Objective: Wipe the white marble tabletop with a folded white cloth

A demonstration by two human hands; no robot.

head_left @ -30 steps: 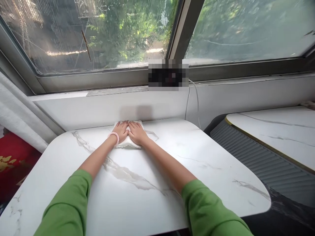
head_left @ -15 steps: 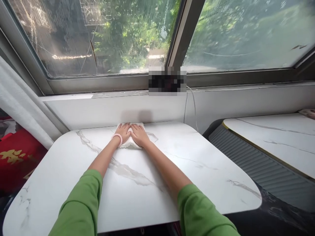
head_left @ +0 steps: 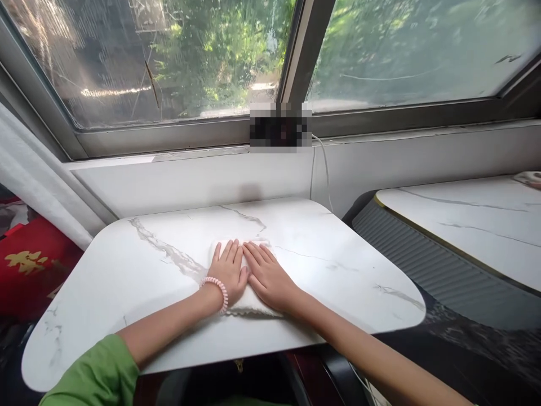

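Observation:
A folded white cloth (head_left: 253, 304) lies flat on the white marble-patterned tabletop (head_left: 169, 293), near its middle. My left hand (head_left: 228, 270), with a pink coiled band (head_left: 220, 287) at the wrist, rests palm down on the cloth, fingers stretched out. Beside it my right hand (head_left: 268, 276) presses flat on the same cloth, fingers straight and pointing away from me. The two hands touch or nearly touch at the index fingers. Much of the cloth is covered by them.
Behind the table run a white wall and window (head_left: 203, 67). A blurred dark object (head_left: 280, 127) sits on the sill with a white cable (head_left: 325, 163) hanging down. At left are a white curtain (head_left: 38, 169) and red bag (head_left: 34, 265); at right, another marble-patterned table (head_left: 477, 220).
Both hands have drawn the cloth from the table's far edge back toward me, to about the middle. My elbows have spread outward. The camera view has shifted slightly.

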